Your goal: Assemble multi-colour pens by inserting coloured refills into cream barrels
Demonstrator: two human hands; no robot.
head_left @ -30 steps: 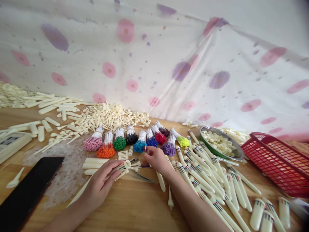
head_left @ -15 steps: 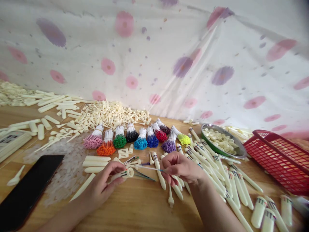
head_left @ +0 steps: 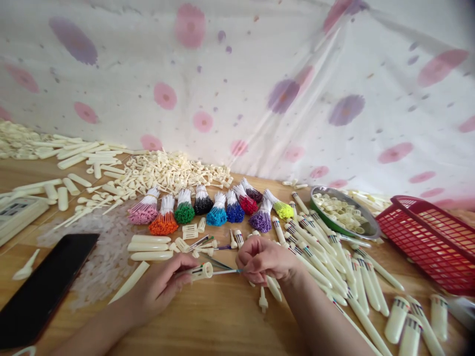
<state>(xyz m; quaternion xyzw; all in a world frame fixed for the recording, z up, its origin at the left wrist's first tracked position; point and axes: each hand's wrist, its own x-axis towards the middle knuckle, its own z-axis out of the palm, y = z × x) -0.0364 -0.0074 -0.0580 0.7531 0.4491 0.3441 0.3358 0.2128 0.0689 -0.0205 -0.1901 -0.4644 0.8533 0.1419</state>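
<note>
My left hand (head_left: 158, 289) grips a short cream pen core (head_left: 202, 271) with its open end facing right. My right hand (head_left: 265, 259) pinches a thin refill (head_left: 224, 271) whose tip sits at the core's open end. Both hands hover just above the wooden table (head_left: 208, 316). Behind them stands a row of refill bundles, from pink (head_left: 143, 212) and orange (head_left: 163, 225) through green, black, blue, red and purple to yellow (head_left: 282, 211). A few loose refills (head_left: 208, 243) lie between the bundles and my hands.
Assembled cream pens (head_left: 326, 262) lie in a heap to the right. Beyond them are a green bowl (head_left: 345, 217) of small parts and a red basket (head_left: 430, 237). A black phone (head_left: 40, 287) lies at left. Cream barrels (head_left: 148, 247) and small parts (head_left: 166, 170) cover the back left.
My right hand left the bundles with a thin refill, drew back toward me and brought it to the core in my left hand. The view tipped slightly down.
</note>
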